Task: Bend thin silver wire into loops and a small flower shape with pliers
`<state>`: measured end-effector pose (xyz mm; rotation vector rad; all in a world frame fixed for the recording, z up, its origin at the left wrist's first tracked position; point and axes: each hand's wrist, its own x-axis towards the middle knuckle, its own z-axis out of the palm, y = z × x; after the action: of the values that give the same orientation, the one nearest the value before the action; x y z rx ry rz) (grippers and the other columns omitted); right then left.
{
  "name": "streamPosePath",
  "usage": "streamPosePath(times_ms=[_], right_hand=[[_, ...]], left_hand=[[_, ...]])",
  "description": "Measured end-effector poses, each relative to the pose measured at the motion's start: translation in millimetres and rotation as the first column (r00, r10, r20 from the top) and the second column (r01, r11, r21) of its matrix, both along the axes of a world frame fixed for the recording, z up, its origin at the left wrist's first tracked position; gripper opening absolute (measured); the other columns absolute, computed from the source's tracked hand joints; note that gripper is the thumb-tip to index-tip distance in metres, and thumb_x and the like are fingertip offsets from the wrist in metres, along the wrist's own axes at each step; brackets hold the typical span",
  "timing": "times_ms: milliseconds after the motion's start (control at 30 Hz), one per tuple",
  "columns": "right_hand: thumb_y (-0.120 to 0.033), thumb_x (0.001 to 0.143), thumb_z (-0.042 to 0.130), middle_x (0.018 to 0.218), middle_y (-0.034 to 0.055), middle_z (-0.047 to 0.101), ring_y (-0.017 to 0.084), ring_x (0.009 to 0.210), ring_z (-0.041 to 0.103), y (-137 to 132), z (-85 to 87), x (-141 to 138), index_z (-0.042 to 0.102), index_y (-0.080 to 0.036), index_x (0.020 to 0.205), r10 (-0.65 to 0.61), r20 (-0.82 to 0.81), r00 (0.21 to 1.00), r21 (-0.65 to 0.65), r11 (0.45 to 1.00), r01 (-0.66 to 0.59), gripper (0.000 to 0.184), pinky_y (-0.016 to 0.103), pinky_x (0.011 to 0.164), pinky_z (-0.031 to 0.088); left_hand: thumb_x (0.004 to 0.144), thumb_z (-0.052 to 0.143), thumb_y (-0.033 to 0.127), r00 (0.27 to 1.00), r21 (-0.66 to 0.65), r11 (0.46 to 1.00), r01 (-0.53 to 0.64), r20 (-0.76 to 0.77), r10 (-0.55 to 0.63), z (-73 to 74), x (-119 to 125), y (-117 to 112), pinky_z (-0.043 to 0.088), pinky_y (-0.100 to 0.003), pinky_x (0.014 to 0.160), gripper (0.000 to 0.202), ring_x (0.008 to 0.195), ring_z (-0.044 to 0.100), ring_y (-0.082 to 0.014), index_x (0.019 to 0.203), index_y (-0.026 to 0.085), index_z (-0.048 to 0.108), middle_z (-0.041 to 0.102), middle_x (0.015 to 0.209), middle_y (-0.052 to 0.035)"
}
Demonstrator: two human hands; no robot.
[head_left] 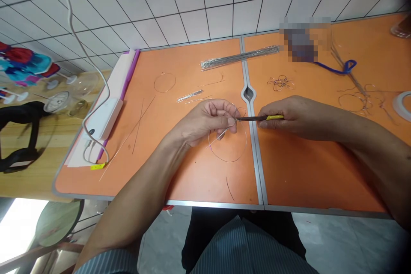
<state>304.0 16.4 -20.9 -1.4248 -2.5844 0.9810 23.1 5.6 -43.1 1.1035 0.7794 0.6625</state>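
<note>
My left hand (pixel 213 120) is closed in a pinch on a thin wire ring (pixel 228 161), whose loop hangs below the fingers over the orange table. A short straight wire (pixel 221 137) also sticks out from under these fingertips. Wrapped in my right hand (pixel 289 115) is a pair of pliers (pixel 253 118) with dark jaws and yellow handles. The plier tips meet the wire at my left fingertips; the exact contact is too small to make out. On the table below lies a short dark piece of wire (pixel 230 188).
A bundle of straight wires (pixel 240 58) lies at the back, with short wire pieces (pixel 189 96) and another wire ring (pixel 165 82) nearer. Tangled wire (pixel 280 82) sits right of the metal seam (pixel 257 167). A white power box (pixel 104 120) with a cable stands left; a tape roll (pixel 403 105) lies right.
</note>
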Motion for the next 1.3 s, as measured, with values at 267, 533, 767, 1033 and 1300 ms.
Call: streamPosePath(times_ms=[267,533,767,1033,1300], right_hand=[[-0.055,0.104,0.054,0.082,0.0032,0.07,0.023,0.074,0.061,-1,3.5,-2,0.075,-0.028,0.095,0.044,0.044,0.998,-0.017,0.999,-0.043,0.036,0.034,0.068,0.037],[-0.054,0.106,0.051,0.084,0.0023,0.073,0.023,0.075,0.063,0,2.2,-1,0.075,-0.029,0.095,0.057,0.111,0.992,-0.019,0.998,-0.055,0.036,0.035,0.066,0.036],[-0.046,0.106,0.052,0.087,0.0024,0.074,0.023,0.077,0.063,0,-1.0,1,0.076,-0.03,0.097,0.069,0.136,0.988,0.005,0.998,-0.07,0.03,0.035,0.066,0.035],[-0.044,0.104,0.052,0.083,0.0018,0.073,0.023,0.072,0.062,-2,1.9,-2,0.073,-0.03,0.091,0.072,0.179,0.981,-0.009,0.997,-0.072,0.028,0.035,0.065,0.033],[-0.049,0.105,0.052,0.077,0.0018,0.069,0.021,0.066,0.058,-4,0.7,-6,0.068,-0.028,0.085,0.066,0.182,0.981,-0.018,0.998,-0.063,0.033,0.035,0.063,0.029]], left_hand=[[0.078,0.087,0.017,1.0,0.027,0.999,-0.019,-0.019,0.02,0.1,0,-1,0.046,-0.02,0.047,0.016,0.055,0.061,-0.0092,0.089,0.015,0.075,0.077,0.072,-0.0038],[0.076,0.08,0.006,0.998,0.077,0.997,-0.023,-0.063,0.028,3.0,0,-3,0.047,-0.02,0.046,0.015,0.055,0.063,-0.0096,0.087,0.014,0.076,0.077,0.071,-0.0034],[0.075,0.075,0.006,0.98,0.118,0.993,-0.029,-0.192,0.051,5.7,0,-5,0.048,-0.02,0.047,0.015,0.067,0.069,-0.0139,0.087,0.016,0.076,0.077,0.074,-0.0047],[0.075,0.072,0.01,0.943,0.145,0.989,-0.006,-0.328,0.053,8.2,0,-8,0.049,-0.02,0.047,0.015,0.069,0.069,-0.0154,0.087,0.018,0.075,0.076,0.076,-0.0048],[0.074,0.072,0.01,0.933,0.179,0.984,-0.004,-0.352,0.067,9.5,0,-8,0.048,-0.021,0.048,0.014,0.07,0.07,-0.0162,0.085,0.019,0.074,0.076,0.077,-0.0049]])
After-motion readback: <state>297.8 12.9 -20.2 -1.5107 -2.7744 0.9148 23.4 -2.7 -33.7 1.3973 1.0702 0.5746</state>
